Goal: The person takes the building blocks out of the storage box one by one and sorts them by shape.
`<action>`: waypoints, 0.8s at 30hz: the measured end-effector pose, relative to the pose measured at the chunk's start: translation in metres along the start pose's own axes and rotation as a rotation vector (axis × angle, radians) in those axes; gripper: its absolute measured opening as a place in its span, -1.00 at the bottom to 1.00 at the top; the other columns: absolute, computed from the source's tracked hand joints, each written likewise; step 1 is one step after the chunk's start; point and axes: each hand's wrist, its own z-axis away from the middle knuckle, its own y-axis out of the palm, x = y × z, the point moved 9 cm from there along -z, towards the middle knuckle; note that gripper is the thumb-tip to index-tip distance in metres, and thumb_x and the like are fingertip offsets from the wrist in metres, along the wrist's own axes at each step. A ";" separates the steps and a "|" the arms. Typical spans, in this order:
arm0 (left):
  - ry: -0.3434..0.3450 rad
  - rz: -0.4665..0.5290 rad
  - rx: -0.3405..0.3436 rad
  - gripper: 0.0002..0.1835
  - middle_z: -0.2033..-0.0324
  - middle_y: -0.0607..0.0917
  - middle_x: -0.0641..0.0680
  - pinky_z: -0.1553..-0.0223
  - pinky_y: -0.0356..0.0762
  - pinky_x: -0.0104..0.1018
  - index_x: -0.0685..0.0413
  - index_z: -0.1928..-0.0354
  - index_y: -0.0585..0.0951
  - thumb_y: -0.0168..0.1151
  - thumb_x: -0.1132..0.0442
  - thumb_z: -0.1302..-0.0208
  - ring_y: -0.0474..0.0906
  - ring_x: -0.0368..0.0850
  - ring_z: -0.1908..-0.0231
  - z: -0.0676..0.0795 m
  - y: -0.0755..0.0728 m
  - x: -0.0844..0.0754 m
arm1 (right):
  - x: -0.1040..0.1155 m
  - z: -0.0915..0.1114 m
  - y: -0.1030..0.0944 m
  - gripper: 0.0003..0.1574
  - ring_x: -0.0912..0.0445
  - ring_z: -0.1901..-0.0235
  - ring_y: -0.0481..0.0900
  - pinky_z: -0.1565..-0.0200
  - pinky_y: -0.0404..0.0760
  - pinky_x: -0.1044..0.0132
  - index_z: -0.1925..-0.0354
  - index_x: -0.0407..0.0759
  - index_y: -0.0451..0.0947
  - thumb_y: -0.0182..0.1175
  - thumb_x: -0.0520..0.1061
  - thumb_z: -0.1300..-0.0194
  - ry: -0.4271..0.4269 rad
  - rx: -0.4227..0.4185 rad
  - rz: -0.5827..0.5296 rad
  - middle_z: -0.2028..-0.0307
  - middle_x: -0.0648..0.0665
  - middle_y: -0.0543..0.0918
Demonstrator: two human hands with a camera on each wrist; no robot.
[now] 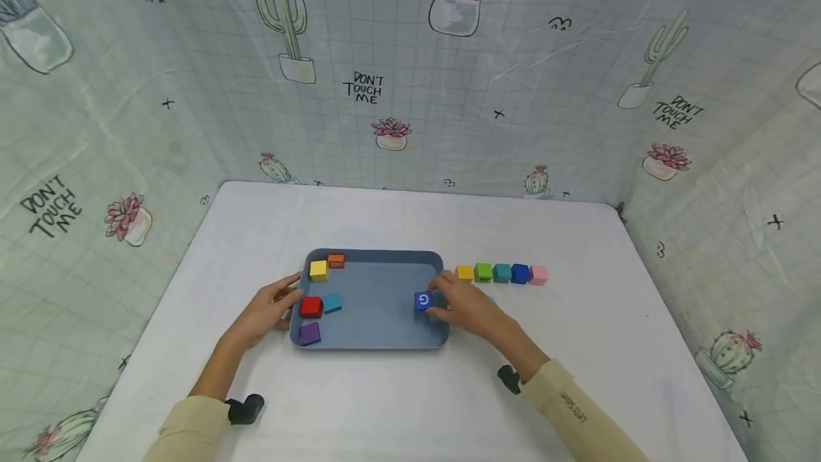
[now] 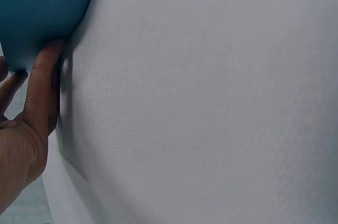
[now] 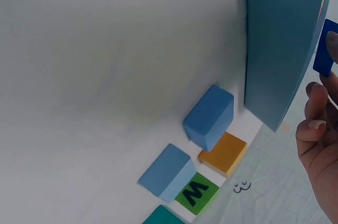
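My right hand (image 1: 471,305) pinches a dark blue letter block (image 1: 422,300), marked with a white G, between thumb and fingers over the right end of a blue-grey tray (image 1: 375,341). In the right wrist view the same block (image 3: 324,49) shows beyond the tray wall (image 3: 277,39). At the tray's left side, my left hand (image 1: 263,312) rests its fingers against the outer wall, as the left wrist view also shows with an extended finger (image 2: 41,89). Inside the tray's left part lie yellow (image 1: 318,271), orange (image 1: 336,261), red (image 1: 311,307), light blue (image 1: 331,303) and purple (image 1: 310,334) blocks.
Right of the tray runs a row of blocks: yellow (image 1: 465,274), green (image 1: 484,272), teal (image 1: 502,273), dark blue (image 1: 520,274) and pink (image 1: 538,275). Two bluish blocks (image 3: 208,118) stand before the row, mostly behind my right hand in the head view. Patterned cloth (image 1: 410,55) surrounds the white table.
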 end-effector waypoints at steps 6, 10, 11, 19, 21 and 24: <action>0.004 -0.002 0.003 -0.35 -0.16 0.32 0.37 0.26 0.63 -0.18 0.05 -0.45 0.09 0.02 0.10 -0.42 0.41 0.16 0.03 0.000 -0.001 0.000 | -0.010 0.004 -0.001 -0.50 0.19 0.37 0.47 0.35 0.51 0.51 0.00 -0.11 0.47 0.36 0.02 -0.14 0.040 0.004 0.016 0.12 -0.04 0.49; 0.000 0.000 0.004 -0.35 -0.16 0.32 0.37 0.25 0.63 -0.18 0.05 -0.45 0.09 0.03 0.10 -0.42 0.41 0.17 0.02 -0.001 -0.001 0.001 | -0.014 0.007 -0.005 -0.51 0.23 0.42 0.40 0.41 0.48 0.48 0.01 -0.08 0.47 0.36 0.02 -0.14 0.070 -0.004 0.004 0.14 -0.04 0.50; 0.001 0.000 0.005 -0.35 -0.17 0.32 0.37 0.25 0.63 -0.18 0.06 -0.45 0.09 0.03 0.10 -0.42 0.41 0.17 0.02 -0.001 -0.001 0.001 | -0.015 0.008 -0.007 -0.52 0.22 0.43 0.39 0.42 0.48 0.47 0.01 -0.08 0.47 0.36 0.01 -0.14 0.077 -0.005 -0.002 0.15 -0.05 0.50; -0.002 0.000 0.005 -0.35 -0.17 0.32 0.37 0.26 0.63 -0.18 0.06 -0.45 0.09 0.03 0.09 -0.42 0.42 0.16 0.03 -0.001 -0.001 0.001 | -0.027 0.014 -0.007 -0.51 0.15 0.33 0.51 0.28 0.55 0.44 -0.01 -0.12 0.47 0.36 -0.04 -0.14 0.109 0.006 -0.028 0.11 -0.09 0.55; -0.003 -0.001 0.005 -0.35 -0.17 0.32 0.37 0.26 0.63 -0.18 0.06 -0.45 0.09 0.03 0.09 -0.42 0.42 0.16 0.03 -0.001 -0.001 0.000 | -0.028 0.015 -0.007 -0.51 0.13 0.32 0.52 0.27 0.55 0.43 -0.01 -0.13 0.47 0.36 -0.04 -0.14 0.114 0.007 -0.031 0.11 -0.09 0.55; -0.009 0.000 0.005 -0.35 -0.18 0.32 0.37 0.26 0.63 -0.18 0.05 -0.45 0.09 0.03 0.08 -0.42 0.42 0.17 0.01 0.000 -0.001 0.000 | -0.029 0.018 -0.006 -0.50 0.13 0.32 0.52 0.27 0.56 0.42 -0.01 -0.12 0.48 0.37 -0.03 -0.13 0.123 0.005 -0.025 0.12 -0.09 0.55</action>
